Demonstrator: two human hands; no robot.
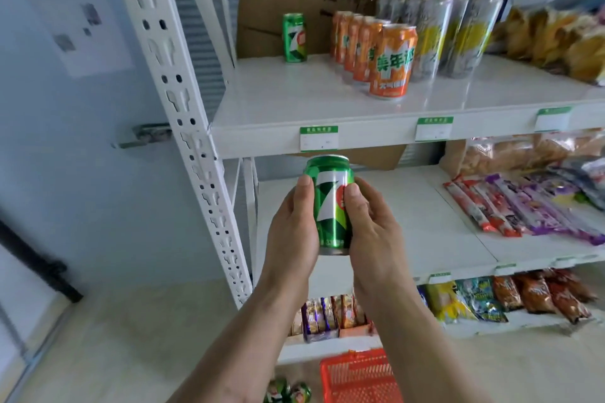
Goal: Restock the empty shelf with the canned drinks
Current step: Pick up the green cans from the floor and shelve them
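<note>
I hold a green soda can [330,206] upright in front of the shelving, just below the upper shelf's front edge [376,136]. My left hand [294,232] grips its left side and my right hand [370,226] grips its right side, thumbs on the label. On the upper shelf one green can [294,38] stands alone at the back left. Right of it runs a row of orange cans [389,62], then tall silver and yellow cans [458,36]. Two more green cans [288,391] lie on the floor at the bottom edge.
A red plastic basket [360,376] sits on the floor below my arms. Snack bags [556,42] fill the upper shelf's right end. Wrapped snacks [523,206] lie on the middle shelf, packets [507,298] on the lowest. A white perforated upright [183,114] stands left.
</note>
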